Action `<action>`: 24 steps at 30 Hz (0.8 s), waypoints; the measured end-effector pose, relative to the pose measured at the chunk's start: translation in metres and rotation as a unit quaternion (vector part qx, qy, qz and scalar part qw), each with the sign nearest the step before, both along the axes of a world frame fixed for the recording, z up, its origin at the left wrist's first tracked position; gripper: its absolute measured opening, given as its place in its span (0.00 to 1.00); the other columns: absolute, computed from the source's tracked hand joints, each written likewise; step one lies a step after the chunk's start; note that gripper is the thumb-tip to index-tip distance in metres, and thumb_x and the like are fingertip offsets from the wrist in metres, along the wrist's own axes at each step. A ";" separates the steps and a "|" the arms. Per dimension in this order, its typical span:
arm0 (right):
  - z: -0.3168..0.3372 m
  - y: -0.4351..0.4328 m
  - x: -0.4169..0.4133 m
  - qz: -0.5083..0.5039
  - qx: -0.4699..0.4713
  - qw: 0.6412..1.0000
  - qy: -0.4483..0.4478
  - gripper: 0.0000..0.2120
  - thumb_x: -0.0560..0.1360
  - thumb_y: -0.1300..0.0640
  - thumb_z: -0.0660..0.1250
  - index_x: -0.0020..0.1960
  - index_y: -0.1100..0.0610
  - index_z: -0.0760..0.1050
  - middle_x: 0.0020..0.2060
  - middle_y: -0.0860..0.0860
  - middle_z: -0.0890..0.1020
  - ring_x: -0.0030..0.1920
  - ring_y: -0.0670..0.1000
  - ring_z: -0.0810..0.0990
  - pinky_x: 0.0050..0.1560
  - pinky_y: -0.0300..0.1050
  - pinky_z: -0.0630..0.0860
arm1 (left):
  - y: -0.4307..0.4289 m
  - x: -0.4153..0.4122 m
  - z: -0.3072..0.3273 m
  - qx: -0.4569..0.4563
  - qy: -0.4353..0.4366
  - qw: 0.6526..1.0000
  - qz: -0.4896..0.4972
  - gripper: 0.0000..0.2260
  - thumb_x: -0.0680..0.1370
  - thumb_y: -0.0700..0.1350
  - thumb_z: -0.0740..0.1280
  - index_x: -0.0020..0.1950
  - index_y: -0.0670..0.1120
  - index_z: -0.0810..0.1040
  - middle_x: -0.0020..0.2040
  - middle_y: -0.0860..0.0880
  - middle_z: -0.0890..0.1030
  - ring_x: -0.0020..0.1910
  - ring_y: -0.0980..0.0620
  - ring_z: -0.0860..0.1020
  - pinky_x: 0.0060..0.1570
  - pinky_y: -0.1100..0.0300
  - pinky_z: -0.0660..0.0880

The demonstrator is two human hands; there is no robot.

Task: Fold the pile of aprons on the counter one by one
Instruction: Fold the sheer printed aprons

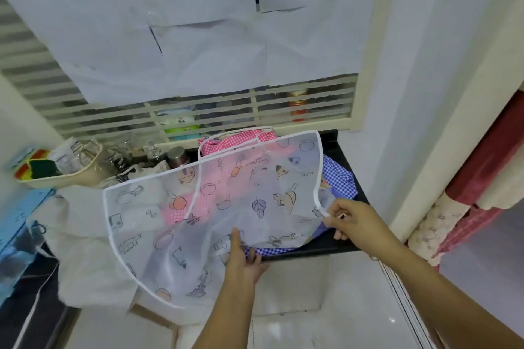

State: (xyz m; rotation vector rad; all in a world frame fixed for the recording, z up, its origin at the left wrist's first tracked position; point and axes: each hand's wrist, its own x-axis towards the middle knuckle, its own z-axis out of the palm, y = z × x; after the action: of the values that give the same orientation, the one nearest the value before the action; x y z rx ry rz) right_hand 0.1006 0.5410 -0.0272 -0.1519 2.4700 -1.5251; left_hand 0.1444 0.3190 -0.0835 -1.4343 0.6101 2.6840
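Backdrop: striped frosted window behind the black stone counter (pixel 344 161), upper part covered with taped white paper sheets.
Task thing: sheer white plastic apron with cartoon cookware print and white piping (pixel 226 201), held spread just above the counter, one corner drooping past the counter's front edge.
Pile: pink checked apron (pixel 226 142) and blue checked apron (pixel 337 176), crumpled on the counter beneath the sheer one.
Left hand (pixel 243 258): pinching the sheer apron's lower edge at the counter's front edge, thumb on top, fingers underneath.
Right hand (pixel 357 224): pinching the white piping toward the counter's right end.
Risk: slick film likely to slip from so light a pinch and slide off the counter's front; loose piping apt to snag the checked aprons and drag them along.
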 end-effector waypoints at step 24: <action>-0.028 0.103 -0.073 -0.034 -0.081 0.995 -0.047 0.07 0.81 0.59 0.59 0.48 0.60 0.74 0.42 0.57 0.78 0.41 0.54 0.75 0.44 0.47 0.68 | -0.033 0.024 -0.033 -0.071 -0.014 0.983 0.169 0.08 0.78 0.49 0.68 0.41 0.47 0.74 0.50 0.53 0.77 0.60 0.52 0.76 0.70 0.45 0.61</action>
State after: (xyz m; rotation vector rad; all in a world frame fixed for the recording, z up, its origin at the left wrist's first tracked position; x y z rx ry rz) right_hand 0.0278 0.6438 -0.0549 -0.0226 2.3006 -1.7185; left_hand 0.1688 0.2855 -0.1164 -1.7537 0.6165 2.9169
